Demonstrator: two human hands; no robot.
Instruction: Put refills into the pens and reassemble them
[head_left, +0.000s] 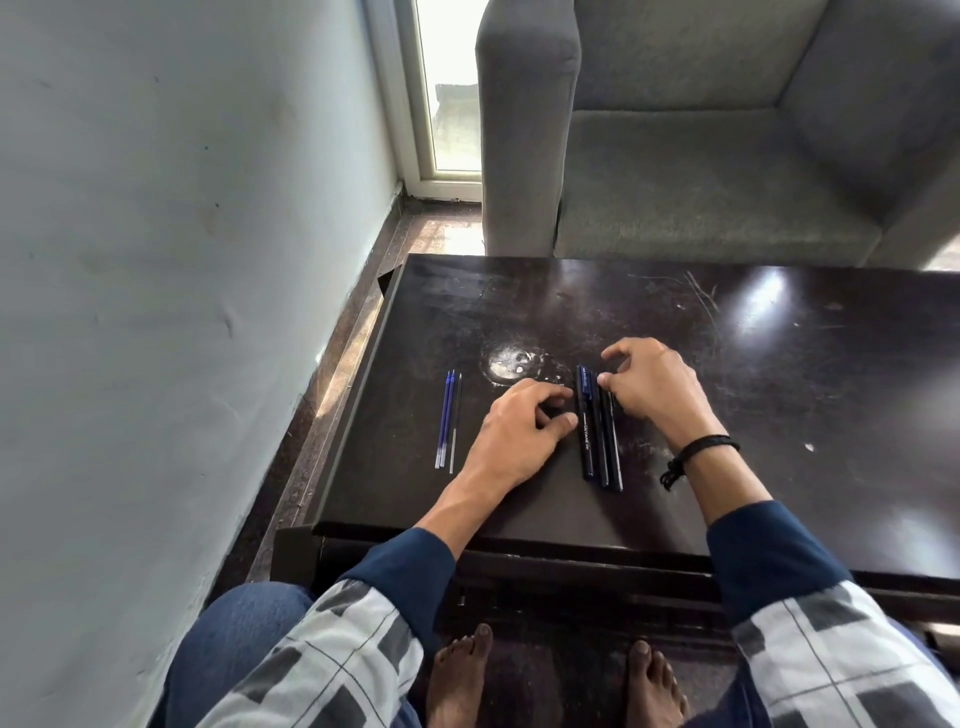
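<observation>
Three dark pens (597, 441) lie side by side on the dark table (779, 395), pointing away from me. The leftmost has a blue cap and white lettering on its barrel. My left hand (519, 431) rests on the table just left of the pens, with its curled fingertips touching the leftmost one. My right hand (649, 384) sits over the far ends of the pens, fingertips against them near the blue cap. Three thin refills (448, 421), two blue and one dark, lie together further left on the table.
A grey armchair (701, 156) stands just beyond the table's far edge. A pale wall (182, 260) runs along the left, with a narrow strip of floor between it and the table. A whitish scuff (511, 364) marks the tabletop. My bare feet (561, 680) are under the near edge.
</observation>
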